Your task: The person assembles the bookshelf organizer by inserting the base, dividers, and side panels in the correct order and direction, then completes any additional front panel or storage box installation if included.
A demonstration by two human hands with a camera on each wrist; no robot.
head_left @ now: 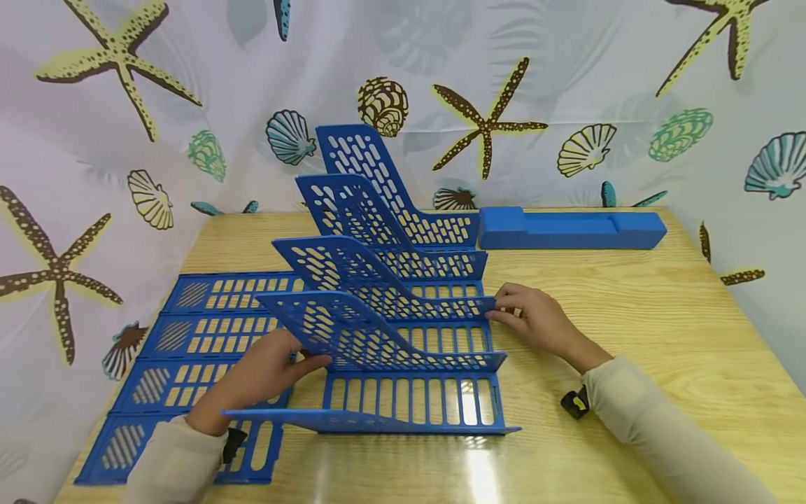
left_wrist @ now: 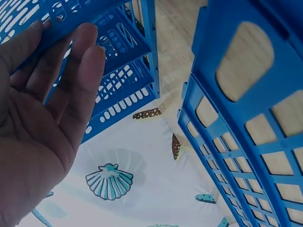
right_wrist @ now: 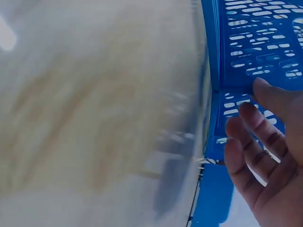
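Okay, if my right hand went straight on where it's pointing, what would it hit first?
Most likely the third blue divider from the front; your right hand seems to touch its right end, though exact depth is hard to judge.

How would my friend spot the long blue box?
Find the wooden table, then the blue rack on it. The long blue box lies at the table's far edge, just right of the rack. Unlike the rack and the flat panels, it shows no holes.
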